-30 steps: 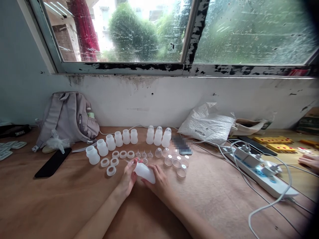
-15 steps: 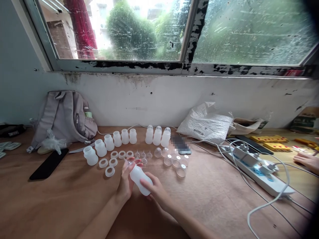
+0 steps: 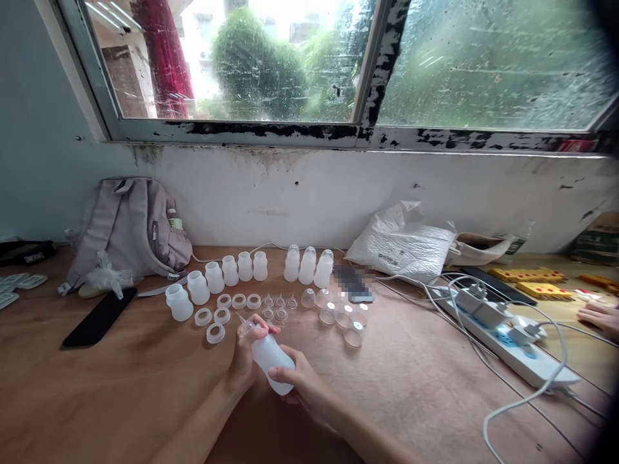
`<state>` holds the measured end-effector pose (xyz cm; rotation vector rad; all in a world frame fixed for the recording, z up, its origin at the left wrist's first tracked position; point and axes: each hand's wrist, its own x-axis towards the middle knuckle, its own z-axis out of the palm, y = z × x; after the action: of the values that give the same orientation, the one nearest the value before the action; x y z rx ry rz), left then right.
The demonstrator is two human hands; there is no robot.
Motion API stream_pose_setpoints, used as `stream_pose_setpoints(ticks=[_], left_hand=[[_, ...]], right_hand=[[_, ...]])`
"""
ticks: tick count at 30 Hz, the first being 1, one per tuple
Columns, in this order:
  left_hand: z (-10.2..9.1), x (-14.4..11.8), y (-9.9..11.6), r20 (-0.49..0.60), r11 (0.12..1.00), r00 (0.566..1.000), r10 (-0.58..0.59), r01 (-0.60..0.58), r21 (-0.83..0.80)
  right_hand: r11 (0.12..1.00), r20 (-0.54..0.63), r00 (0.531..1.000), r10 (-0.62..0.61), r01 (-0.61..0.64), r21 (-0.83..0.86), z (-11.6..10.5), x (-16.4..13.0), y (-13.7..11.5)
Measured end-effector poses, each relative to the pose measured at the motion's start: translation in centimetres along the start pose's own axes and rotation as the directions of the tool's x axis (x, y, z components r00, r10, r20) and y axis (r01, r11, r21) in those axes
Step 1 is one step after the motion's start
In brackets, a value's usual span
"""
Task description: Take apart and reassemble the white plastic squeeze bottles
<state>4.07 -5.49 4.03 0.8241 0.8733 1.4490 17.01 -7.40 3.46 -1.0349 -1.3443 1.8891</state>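
Two hands grip one translucent bottle [image 3: 271, 361] above table [image 3: 120, 399], near front centre. Right hand [image 3: 294, 380] clamped round bottle base, at 5 o'clock of it. Left hand [image 3: 247, 354] pinches neck end, at 10 o'clock. Loose rings [image 3: 215, 332] at 10 o'clock, row of bottles [image 3: 213, 278] beyond, clear caps [image 3: 344, 317] at 2 o'clock.

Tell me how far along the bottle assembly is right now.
Done: three capped bottles stand at the back. In hand: both the left hand and right hand hold one bottle. Left: six open bottles, loose rings, nozzles and clear caps.
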Motion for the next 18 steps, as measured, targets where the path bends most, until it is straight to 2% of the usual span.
stream_pose_setpoints(ticks=[3, 5, 9, 11, 13, 15, 16, 18], left_hand=[[-0.1, 0.1, 0.2, 0.061, 1.0, 0.998, 0.001, -0.001, -0.002], [-0.2, 0.4, 0.3, 0.083, 1.0, 0.996, -0.022, 0.021, 0.006], [0.1, 0.8, 0.2, 0.162, 0.996, 0.983, -0.084, 0.087, -0.018], [0.3, 0.8, -0.1, 0.188, 0.993, 0.976, -0.113, 0.116, -0.008], [0.4, 0.7, -0.3, 0.181, 0.992, 0.976, -0.124, 0.124, 0.012], [0.4, 0.6, -0.5, 0.167, 0.991, 0.977, -0.135, 0.135, 0.011], [0.4, 0.6, -0.5, 0.161, 0.989, 0.976, -0.148, 0.149, 0.009], [0.3, 0.5, -0.4, 0.147, 0.985, 0.974, -0.174, 0.175, 0.011]], right_hand=[[0.997, 0.112, 0.993, 0.03, -0.037, 0.065, -0.5, 0.1, -0.1], [0.995, 0.13, 0.991, 0.01, -0.023, 0.092, -0.6, 0.1, -0.1], [0.971, 0.04, 0.996, -0.074, 0.063, 0.232, -0.6, 0.4, -0.1], [0.967, -0.008, 0.995, -0.099, 0.099, 0.236, -0.9, 0.5, -0.4], [0.989, -0.037, 0.994, -0.099, 0.102, 0.106, -1.8, 0.4, -0.7], [0.979, -0.112, 0.981, -0.157, 0.14, -0.15, -3.3, -0.1, -0.9], [0.937, -0.171, 0.956, -0.239, 0.181, -0.297, -4.3, -0.5, -1.0], [0.804, -0.281, 0.849, -0.447, 0.244, -0.541, -6.6, -1.5, -1.0]])
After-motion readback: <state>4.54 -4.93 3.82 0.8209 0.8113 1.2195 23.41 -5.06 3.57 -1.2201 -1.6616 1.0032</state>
